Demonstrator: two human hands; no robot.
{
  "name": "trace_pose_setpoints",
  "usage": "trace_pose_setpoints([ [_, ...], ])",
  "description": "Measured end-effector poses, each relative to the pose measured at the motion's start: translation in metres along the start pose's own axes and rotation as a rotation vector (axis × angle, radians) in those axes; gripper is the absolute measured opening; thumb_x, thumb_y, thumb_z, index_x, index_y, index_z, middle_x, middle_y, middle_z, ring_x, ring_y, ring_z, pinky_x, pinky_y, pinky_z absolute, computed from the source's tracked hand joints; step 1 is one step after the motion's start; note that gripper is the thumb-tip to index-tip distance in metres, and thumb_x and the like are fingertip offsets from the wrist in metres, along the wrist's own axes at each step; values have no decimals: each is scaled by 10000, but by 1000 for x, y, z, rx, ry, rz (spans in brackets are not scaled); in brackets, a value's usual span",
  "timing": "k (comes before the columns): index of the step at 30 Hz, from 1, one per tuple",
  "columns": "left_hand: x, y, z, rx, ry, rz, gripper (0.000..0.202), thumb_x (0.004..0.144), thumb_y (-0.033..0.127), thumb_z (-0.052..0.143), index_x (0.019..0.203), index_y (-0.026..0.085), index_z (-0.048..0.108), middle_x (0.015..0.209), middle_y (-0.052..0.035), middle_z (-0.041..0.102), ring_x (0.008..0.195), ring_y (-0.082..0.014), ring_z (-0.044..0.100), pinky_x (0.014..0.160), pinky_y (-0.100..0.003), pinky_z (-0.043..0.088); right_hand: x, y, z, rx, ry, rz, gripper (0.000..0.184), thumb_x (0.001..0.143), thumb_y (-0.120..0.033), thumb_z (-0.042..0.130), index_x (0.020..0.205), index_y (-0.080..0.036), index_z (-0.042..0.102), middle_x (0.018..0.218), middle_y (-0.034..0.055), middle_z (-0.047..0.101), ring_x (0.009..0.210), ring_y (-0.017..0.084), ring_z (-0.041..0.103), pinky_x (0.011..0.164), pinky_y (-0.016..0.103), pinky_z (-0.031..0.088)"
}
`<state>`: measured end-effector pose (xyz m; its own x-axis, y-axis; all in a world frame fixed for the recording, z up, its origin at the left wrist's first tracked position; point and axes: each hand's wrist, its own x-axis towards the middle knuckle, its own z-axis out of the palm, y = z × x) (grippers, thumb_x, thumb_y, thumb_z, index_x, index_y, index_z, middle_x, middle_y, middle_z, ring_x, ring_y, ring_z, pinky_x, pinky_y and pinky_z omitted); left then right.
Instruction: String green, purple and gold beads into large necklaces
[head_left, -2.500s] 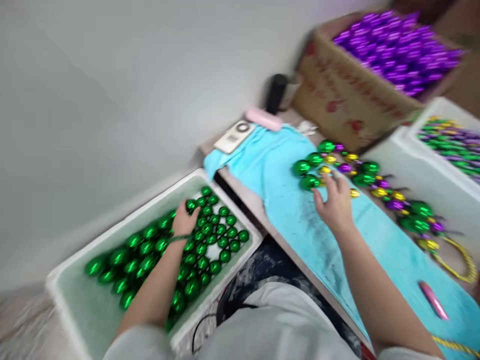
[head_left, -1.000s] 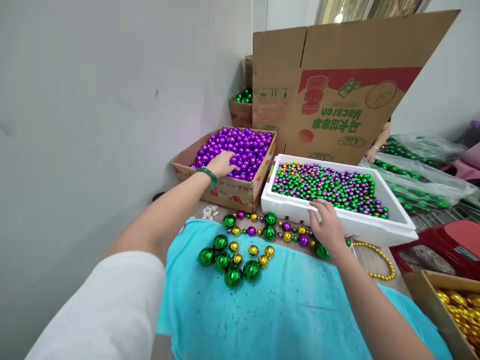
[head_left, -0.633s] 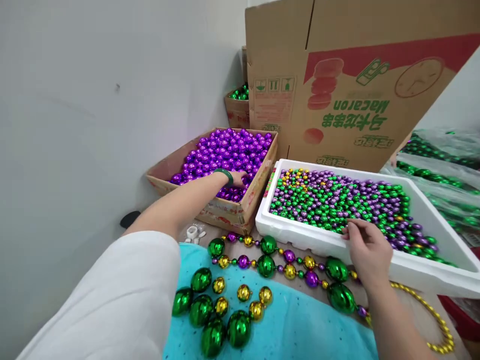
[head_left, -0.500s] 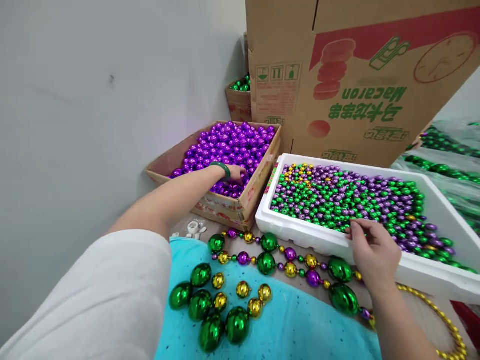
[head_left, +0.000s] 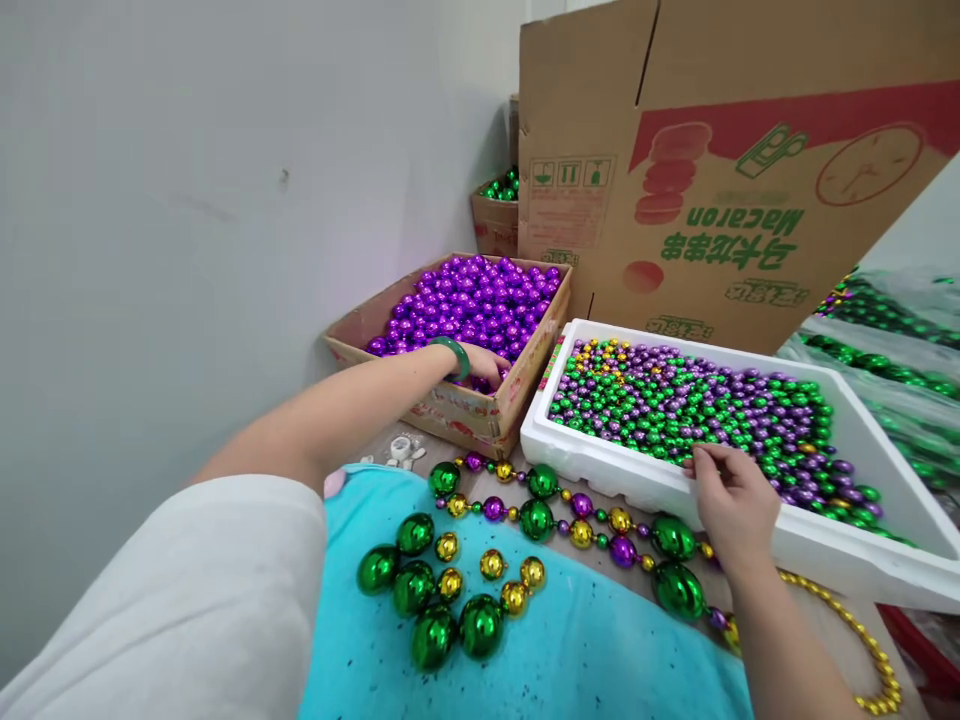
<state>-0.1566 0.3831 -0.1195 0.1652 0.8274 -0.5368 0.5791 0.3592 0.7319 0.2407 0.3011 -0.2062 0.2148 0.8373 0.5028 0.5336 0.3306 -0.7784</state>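
Observation:
My left hand (head_left: 484, 366), with a green bangle at its wrist, reaches into a cardboard box (head_left: 465, 420) of shiny purple beads (head_left: 480, 300). Its fingers curl down among the beads near the front right corner, partly hidden. My right hand (head_left: 735, 500) pinches thumb and forefinger together over the near rim of a white foam box (head_left: 600, 468); what lies in the pinch is too small to make out. Small green, purple and gold beads (head_left: 675, 400) fill that box. Below it, strung green, gold and purple beads (head_left: 535, 520) run in two rows toward my right wrist.
Several large green balls (head_left: 433, 637) and gold balls (head_left: 492, 565) lie on a turquoise cloth (head_left: 600, 650). A gold bead string (head_left: 847, 610) curves at right. Behind stand a tall carton (head_left: 585, 90) and bagged green beads (head_left: 900, 370). A wall (head_left: 187, 250) bounds the left.
My left hand has moved nearer the front right corner of the purple bead box. My right hand stays pinched at the foam box rim. The view has shifted slightly.

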Motion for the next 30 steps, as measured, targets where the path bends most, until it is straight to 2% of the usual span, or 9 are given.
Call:
trace_pose_setpoints([
  [7, 4, -3, -1, -115, -17, 62, 538, 403, 17, 760, 885, 254, 729, 689, -6, 671, 583, -187, 608, 490, -299, 539, 3, -1, 2, 28, 7, 69, 261, 777, -412, 632, 840, -166, 687, 691, 50, 694, 635, 207, 685, 644, 330, 541],
  [11, -13, 1, -12, -228, 40, 128, 514, 480, 43, 777, 953, 229, 694, 762, -2, 656, 623, -149, 618, 569, -294, 573, 8, -1, -2, 1, -7, 96, 282, 759, -428, 622, 821, -162, 688, 626, 47, 683, 581, 217, 667, 599, 337, 534],
  [13, -30, 2, -20, -362, 60, 201, 504, 536, 62, 781, 1000, 219, 663, 823, -6, 652, 671, -141, 637, 623, -304, 588, 15, -15, -2, -63, -41, 28, 277, 767, -422, 590, 810, -165, 685, 663, 64, 693, 575, 223, 654, 587, 351, 525],
  [15, -51, 1, -27, -516, 77, 307, 456, 582, 85, 787, 996, 200, 636, 876, -24, 652, 721, -151, 662, 641, -311, 592, 26, -46, 6, -150, -101, -165, 256, 796, -395, 548, 816, -179, 684, 781, 91, 716, 679, 239, 668, 656, 373, 529],
  [18, -76, -5, -34, -704, 133, 468, 382, 626, 113, 783, 959, 186, 610, 918, -40, 661, 756, -171, 686, 649, -304, 590, 44, -121, 43, -246, -286, -476, 254, 876, -321, 475, 890, -190, 691, 944, 111, 716, 920, 253, 658, 823, 377, 508],
  [20, -86, -9, -37, -791, 168, 517, 366, 640, 108, 772, 955, 186, 602, 912, -33, 667, 753, -170, 692, 682, -318, 594, 53, -175, 83, -343, -514, -580, 264, 887, -261, 473, 1006, -183, 695, 1041, 115, 706, 1013, 259, 638, 890, 373, 485],
  [23, -92, -16, -38, -834, 209, 498, 330, 646, 89, 756, 919, 178, 593, 885, -26, 671, 733, -162, 690, 694, -328, 595, 59, -231, 152, -616, -1008, -519, 296, 812, -159, 561, 1067, -146, 711, 1137, 145, 691, 1099, 311, 611, 940, 406, 460],
  [26, -101, -23, -42, -901, 266, 510, 314, 667, 95, 737, 937, 175, 598, 870, -25, 678, 719, -151, 686, 659, -287, 588, 54, -246, 207, -631, -1205, -491, 326, 672, -81, 672, 978, -155, 759, 1035, 117, 737, 965, 295, 669, 865, 375, 502],
  [30, -120, -37, -47, -1006, 282, 576, 355, 735, 134, 682, 1081, 167, 615, 837, -38, 684, 733, -166, 690, 601, -248, 567, 45, -234, 242, -504, -1260, -528, 323, 567, -150, 787, 885, -201, 776, 847, 23, 759, 784, 227, 690, 791, 341, 533],
])
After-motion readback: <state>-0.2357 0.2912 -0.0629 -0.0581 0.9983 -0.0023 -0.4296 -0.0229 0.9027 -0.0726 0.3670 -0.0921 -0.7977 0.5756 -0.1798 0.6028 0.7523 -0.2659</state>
